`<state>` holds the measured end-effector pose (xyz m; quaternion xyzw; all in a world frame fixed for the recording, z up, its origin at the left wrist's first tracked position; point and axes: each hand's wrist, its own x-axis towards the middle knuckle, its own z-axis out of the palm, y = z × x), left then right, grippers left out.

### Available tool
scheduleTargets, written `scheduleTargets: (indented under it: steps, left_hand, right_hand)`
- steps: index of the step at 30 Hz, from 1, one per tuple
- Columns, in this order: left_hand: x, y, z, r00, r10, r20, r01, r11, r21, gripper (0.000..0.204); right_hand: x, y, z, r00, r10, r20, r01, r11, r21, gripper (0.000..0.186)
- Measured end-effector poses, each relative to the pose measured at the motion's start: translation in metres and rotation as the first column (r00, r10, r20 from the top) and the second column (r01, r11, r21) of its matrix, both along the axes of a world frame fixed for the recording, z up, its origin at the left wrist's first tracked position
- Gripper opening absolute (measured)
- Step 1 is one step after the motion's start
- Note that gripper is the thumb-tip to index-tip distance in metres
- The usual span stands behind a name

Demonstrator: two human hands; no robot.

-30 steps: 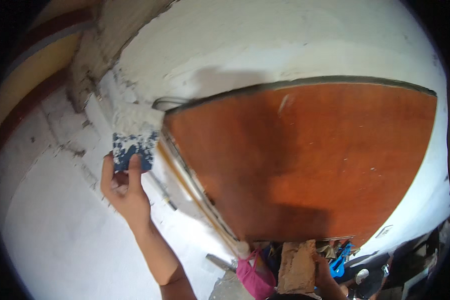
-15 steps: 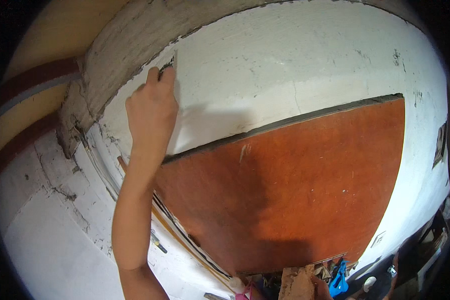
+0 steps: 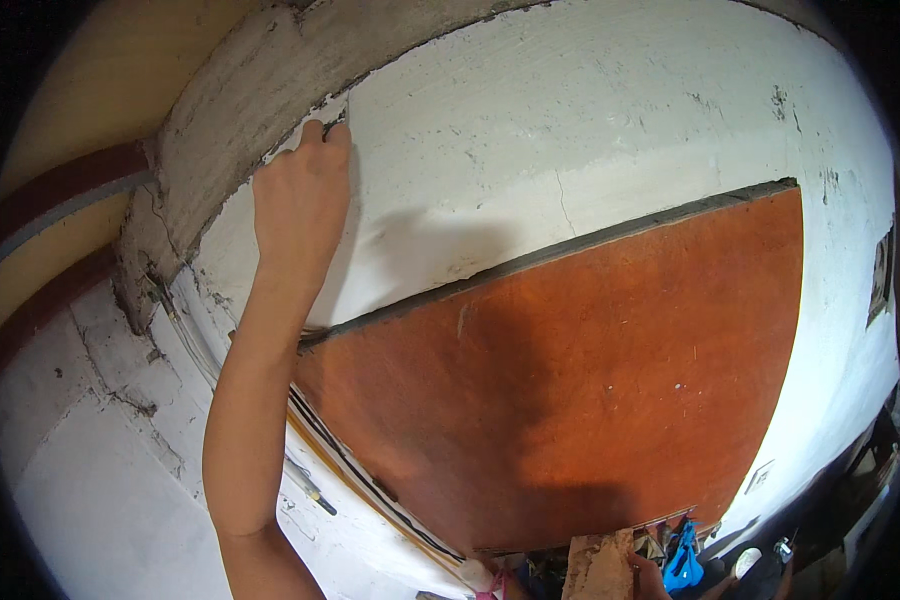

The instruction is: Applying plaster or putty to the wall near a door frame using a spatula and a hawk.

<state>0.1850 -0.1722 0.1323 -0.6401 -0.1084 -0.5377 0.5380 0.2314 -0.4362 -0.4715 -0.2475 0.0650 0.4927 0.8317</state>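
My left hand is raised to the upper left of the white wall. Its fingers are closed round the dark handle of a flat trowel, seen nearly edge-on against the wall close to its rough upper border. Most of the tool is hidden by the hand. At the lower edge, my right hand shows only in part, beside a brown board with what looks like mortar on it. Its fingers seem to hold the board's right side.
A large orange-brown panel is set in the wall below a grey ledge. Cables run down its left side. A blue item and clutter lie at the bottom right. Dark red beams cross the upper left.
My left hand with the trowel has shifted slightly up and left in the picture, while the whole view has moved a little. The right hand still holds the board.
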Motion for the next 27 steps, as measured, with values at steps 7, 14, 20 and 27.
scheduleTargets:
  steps: [7,14,20,27]
  left_hand:
    - [-0.004,-0.003,0.004,0.999,0.020,-0.046,-0.019,1.000,0.021,0.008]
    - [0.001,-0.006,0.006,0.998,0.044,-0.045,-0.042,0.998,0.044,0.009]
    - [0.004,0.002,0.008,0.997,0.071,0.010,-0.071,0.996,0.045,0.008]
    - [-0.029,-0.033,-0.007,1.000,0.003,-0.007,-0.003,1.000,-0.022,0.011]
  right_hand:
    - [0.008,-0.001,-0.023,1.000,0.011,-0.005,-0.011,1.000,-0.024,0.044]
    - [0.006,0.007,-0.057,0.975,0.121,-0.188,-0.036,0.914,0.405,0.044]
    - [0.002,-0.002,-0.038,0.950,0.161,-0.267,-0.053,0.928,0.370,0.044]
    - [-0.002,-0.005,-0.003,0.998,-0.063,-0.005,0.063,0.997,-0.047,0.041]
